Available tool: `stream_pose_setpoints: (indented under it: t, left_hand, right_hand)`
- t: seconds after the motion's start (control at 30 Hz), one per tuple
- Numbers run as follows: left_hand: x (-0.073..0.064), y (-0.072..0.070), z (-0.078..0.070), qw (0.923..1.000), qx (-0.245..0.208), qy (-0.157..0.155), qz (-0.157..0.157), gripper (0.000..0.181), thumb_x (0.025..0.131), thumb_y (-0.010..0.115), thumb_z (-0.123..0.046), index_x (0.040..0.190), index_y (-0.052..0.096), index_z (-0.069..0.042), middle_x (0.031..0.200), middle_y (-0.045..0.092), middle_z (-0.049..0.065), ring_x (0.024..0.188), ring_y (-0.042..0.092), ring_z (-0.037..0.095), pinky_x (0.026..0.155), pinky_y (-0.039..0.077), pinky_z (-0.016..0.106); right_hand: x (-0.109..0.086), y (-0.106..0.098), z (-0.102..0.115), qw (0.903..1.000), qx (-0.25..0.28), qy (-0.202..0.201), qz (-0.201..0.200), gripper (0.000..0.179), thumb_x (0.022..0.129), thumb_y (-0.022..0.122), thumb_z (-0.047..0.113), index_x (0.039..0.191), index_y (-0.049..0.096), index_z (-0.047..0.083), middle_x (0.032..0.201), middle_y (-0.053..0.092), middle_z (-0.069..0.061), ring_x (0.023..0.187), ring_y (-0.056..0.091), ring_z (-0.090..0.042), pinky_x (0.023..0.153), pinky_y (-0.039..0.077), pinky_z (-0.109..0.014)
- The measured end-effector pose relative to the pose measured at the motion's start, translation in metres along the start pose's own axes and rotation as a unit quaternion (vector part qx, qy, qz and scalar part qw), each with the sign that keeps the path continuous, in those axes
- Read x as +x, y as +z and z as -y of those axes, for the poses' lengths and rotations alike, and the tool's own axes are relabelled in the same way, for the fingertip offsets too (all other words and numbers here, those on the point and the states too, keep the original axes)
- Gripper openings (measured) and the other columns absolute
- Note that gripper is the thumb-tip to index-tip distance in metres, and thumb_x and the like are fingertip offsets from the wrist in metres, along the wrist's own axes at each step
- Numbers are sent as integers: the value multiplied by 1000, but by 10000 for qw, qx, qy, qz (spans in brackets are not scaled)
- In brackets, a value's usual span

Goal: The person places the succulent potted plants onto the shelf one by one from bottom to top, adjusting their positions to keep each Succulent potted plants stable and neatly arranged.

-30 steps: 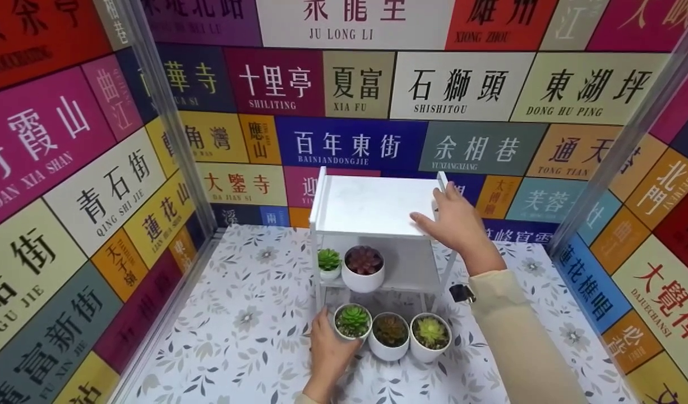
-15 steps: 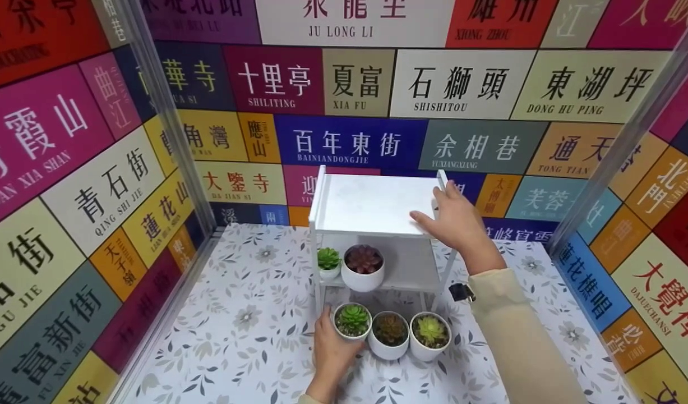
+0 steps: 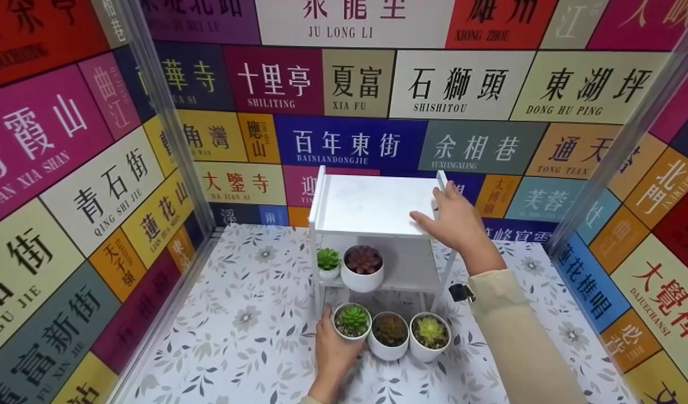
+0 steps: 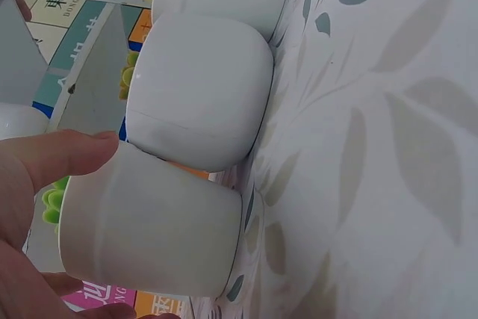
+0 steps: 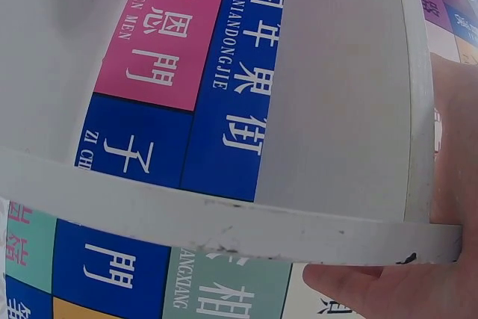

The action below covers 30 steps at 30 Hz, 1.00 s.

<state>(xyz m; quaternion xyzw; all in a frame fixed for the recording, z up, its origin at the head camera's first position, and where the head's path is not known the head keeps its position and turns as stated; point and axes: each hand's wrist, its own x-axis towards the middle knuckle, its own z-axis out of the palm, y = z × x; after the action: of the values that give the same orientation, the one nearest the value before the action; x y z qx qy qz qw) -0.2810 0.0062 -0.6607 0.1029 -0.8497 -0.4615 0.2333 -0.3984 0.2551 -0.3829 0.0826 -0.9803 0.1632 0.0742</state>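
Note:
A white rack point(image 3: 372, 205) stands on the patterned tabletop. My right hand point(image 3: 461, 224) grips the right side of its top, thumb toward the board's front. In the right wrist view that hand point(image 5: 448, 184) is partly behind the white frame point(image 5: 216, 222). Three potted succulents stand in a row before the rack. My left hand point(image 3: 337, 350) holds the leftmost, a bright green succulent point(image 3: 354, 320), with the thumb at the rim of its white pot point(image 4: 153, 229); some fingers are hidden behind it. Beside it are a brownish succulent point(image 3: 390, 331) and a yellow-green succulent point(image 3: 431, 332).
On the rack's middle shelf point(image 3: 408, 269) sit a small green succulent point(image 3: 328, 261) at the left and a dark red succulent point(image 3: 363, 272) beside it. Sign-printed walls point(image 3: 349, 140) enclose the floral tabletop point(image 3: 248, 320) at the back and both sides.
My left hand has shifted very slightly to the right around the green succulent's pot. The right hand, the rack and the other pots look the same.

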Motion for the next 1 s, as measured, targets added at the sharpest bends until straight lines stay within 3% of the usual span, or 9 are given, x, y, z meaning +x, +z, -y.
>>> stream_pose_setpoints:
  t: [0.33, 0.53, 1.0]
  left_hand:
    - [0, 1, -1, 9999, -3, -126, 53, 110, 51, 100, -27, 145, 53, 4, 119, 64, 26, 107, 67, 44, 95, 57, 54]
    - [-1, 4, -1, 9999, 91, -68, 37, 108, 53, 100, -27, 144, 52, 5, 119, 64, 27, 108, 67, 45, 95, 57, 55]
    - [-2, 10, 3, 9997, -134, -159, 107, 112, 45, 99, -17, 144, 52, 4, 122, 65, 28, 112, 66, 44, 99, 56, 54]
  right_hand:
    - [1, -1, 0, 10000, -87, 1, 36, 101, 101, 49, 72, 166, 27, -2, 175, 9, -32, 161, 16, -51, 128, 24, -66]
    - [1, 0, 0, 10000, -53, 33, 6, 103, 100, 49, 73, 166, 27, -2, 175, 9, -32, 161, 17, -51, 128, 24, -65]
    - [1, 1, -1, 10000, -30, 23, -38, 102, 100, 50, 73, 165, 28, -3, 174, 12, -32, 161, 18, -51, 128, 24, -66]
